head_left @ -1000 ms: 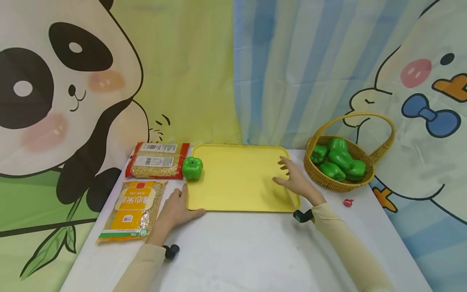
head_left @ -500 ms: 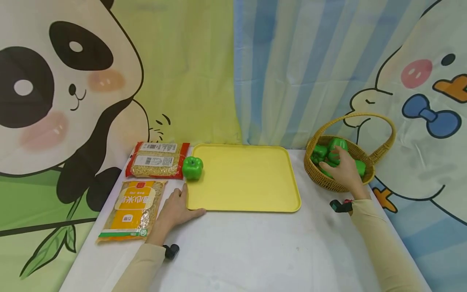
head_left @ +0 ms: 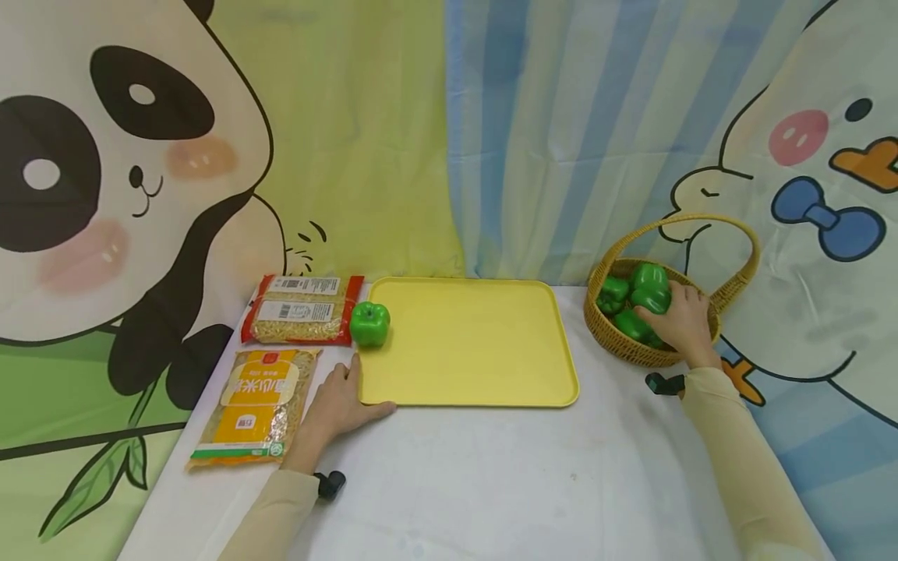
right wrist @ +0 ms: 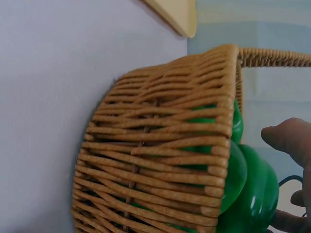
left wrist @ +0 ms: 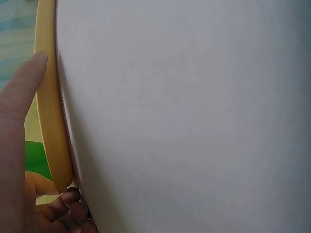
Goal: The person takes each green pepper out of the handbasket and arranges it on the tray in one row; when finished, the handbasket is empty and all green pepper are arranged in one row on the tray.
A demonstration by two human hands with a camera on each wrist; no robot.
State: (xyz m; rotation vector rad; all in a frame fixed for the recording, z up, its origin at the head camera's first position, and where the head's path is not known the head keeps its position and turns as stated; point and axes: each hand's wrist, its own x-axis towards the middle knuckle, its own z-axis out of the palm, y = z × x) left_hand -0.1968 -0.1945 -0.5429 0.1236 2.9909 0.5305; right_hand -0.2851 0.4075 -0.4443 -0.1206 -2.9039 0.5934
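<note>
My left hand (head_left: 340, 403) rests at the near left corner of a yellow tray (head_left: 470, 343). In the left wrist view its thumb touches the tray's rim (left wrist: 48, 111), and the other fingers lie by the corner. A green bell pepper (head_left: 370, 324) sits at the tray's left edge. My right hand (head_left: 684, 323) reaches into a wicker basket (head_left: 624, 348) of several green bell peppers (head_left: 649, 285). In the right wrist view its thumb stands apart from the nearest pepper (right wrist: 257, 194), and its other fingers are partly hidden behind it.
Left of the tray lie a red-edged bag of grain (head_left: 302, 309) and a yellow-labelled bag of grain (head_left: 256, 405). The basket's tall handle (head_left: 701, 219) arches above the peppers. A printed curtain (head_left: 505, 140) hangs behind the white table (head_left: 484, 483).
My right hand has moved from above the tray's right side into the basket, then lower and a little rightward among the peppers. The left hand stays at the tray's corner.
</note>
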